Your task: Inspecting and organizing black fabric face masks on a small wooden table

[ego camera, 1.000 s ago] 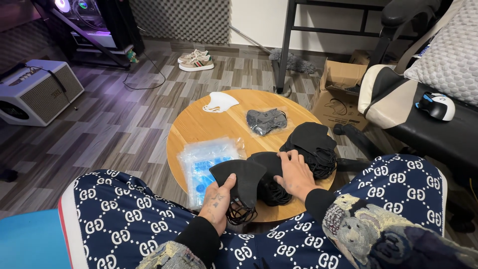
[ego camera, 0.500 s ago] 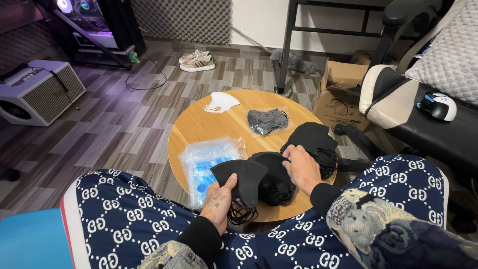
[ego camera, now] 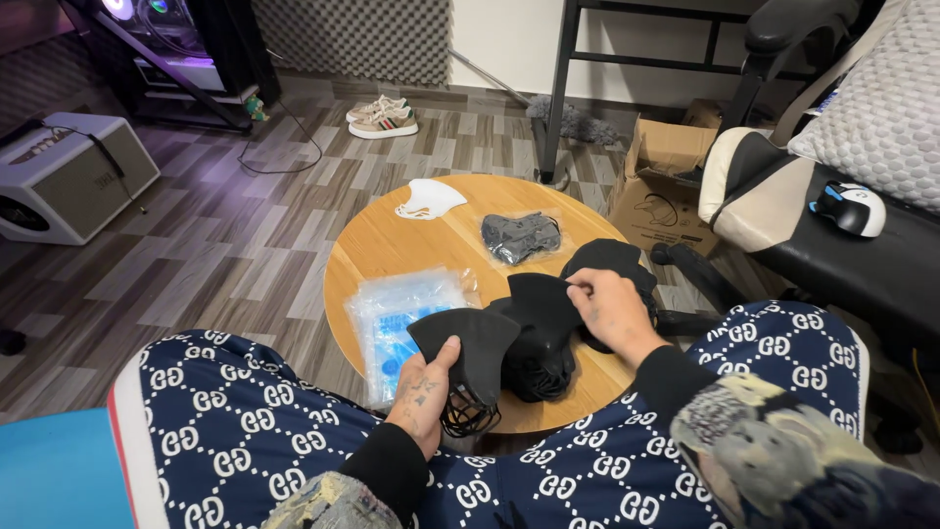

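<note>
Your left hand [ego camera: 423, 400] has its fingers closed around a black face mask [ego camera: 468, 345], gripping it at the near edge of the round wooden bench [ego camera: 392, 245], with the ear loops dangling below your palm. Your right hand [ego camera: 609, 309] pinches the edge of a second black mask [ego camera: 540, 299], lifting it off the heap of black masks [ego camera: 537, 358] in front of you; another dark pile [ego camera: 609, 257] sits just behind that hand. Judging by how things lie, the sorting looks only partly done: two masks are in hand, several loose ones are heaped up, and the stack of clear plastic sleeves [ego camera: 406, 313] to the left lies flat, seemingly not yet filled. One grey mask in a clear bag [ego camera: 521, 237] rests near the middle of the bench, and a white mask [ego camera: 429, 199] lies apart at the far side. A cardboard box [ego camera: 666, 181] stands on the floor beyond.
</note>
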